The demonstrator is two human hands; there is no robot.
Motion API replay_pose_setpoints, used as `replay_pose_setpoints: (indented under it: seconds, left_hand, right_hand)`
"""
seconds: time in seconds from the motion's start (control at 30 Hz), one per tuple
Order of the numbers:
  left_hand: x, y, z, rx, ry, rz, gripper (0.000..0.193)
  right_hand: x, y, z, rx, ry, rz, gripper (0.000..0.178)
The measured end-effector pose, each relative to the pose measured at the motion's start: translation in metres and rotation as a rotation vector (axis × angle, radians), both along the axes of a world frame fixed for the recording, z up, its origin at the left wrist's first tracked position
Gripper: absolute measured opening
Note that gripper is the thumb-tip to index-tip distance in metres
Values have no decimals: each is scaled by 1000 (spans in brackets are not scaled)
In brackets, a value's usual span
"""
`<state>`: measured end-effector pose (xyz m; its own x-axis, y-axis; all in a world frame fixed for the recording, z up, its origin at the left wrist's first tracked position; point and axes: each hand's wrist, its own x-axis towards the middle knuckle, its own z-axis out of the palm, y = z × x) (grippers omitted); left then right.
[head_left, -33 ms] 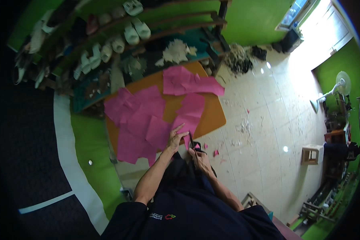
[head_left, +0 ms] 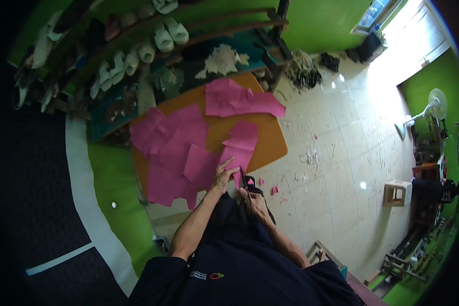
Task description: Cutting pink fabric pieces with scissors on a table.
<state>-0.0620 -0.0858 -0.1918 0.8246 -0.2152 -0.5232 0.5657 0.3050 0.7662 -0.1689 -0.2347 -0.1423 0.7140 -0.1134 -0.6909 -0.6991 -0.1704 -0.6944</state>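
My left hand (head_left: 223,177) is at the near edge of the table, gripping the lower part of a pink sheet piece (head_left: 242,138), with its fingers across the material. Scissors (head_left: 243,179) with dark blades are in my right hand (head_left: 255,201), closed around the handles. The blades lie against the narrow near end of that piece, just right of my left fingertips. Whether the blades are apart is too small to tell. More pink sheets (head_left: 176,158) overlap on the left of the orange-brown table (head_left: 271,140), and another pink sheet (head_left: 234,99) lies at its far side.
Shelves with pale sandals (head_left: 171,34) stand beyond the table, with white scraps (head_left: 223,61) nearby. Pink offcuts (head_left: 275,190) and pale shreds (head_left: 311,157) litter the tiled floor. To the right are a stool (head_left: 397,194) and a white fan (head_left: 436,104).
The view has shifted slightly, so the table and shelves appear a little higher and further left. Both hands keep nearly the same place, with the pink piece and scissors still held.
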Motion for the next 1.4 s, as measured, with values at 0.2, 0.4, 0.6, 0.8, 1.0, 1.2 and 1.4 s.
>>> replay_pose_setpoints:
  seconds: [0.2,0.4,0.6,0.8,1.0,1.2,1.4]
  left_hand:
    - [-35,-5,-36,142,208,163,58]
    - [-27,-21,-28,138,195,236,63]
    - [-26,-16,-36,153,174,211,62]
    - [-26,-24,-19,195,93,188,65]
    - [-34,-17,-29,175,63,177,66]
    - [-29,-18,-15,128,90,172,67]
    - [-29,-3,-33,124,93,118,70]
  right_hand:
    - [-20,-1,-15,85,177,-31,70]
    - [-11,-3,-23,103,142,-36,69]
    - [0,0,-16,160,183,-58,70]
    - [11,-1,-11,194,235,-113,69]
    - [7,9,-26,171,158,-122,70]
    - [11,5,-19,103,162,-92,70]
    - [12,4,-22,153,194,-101,67]
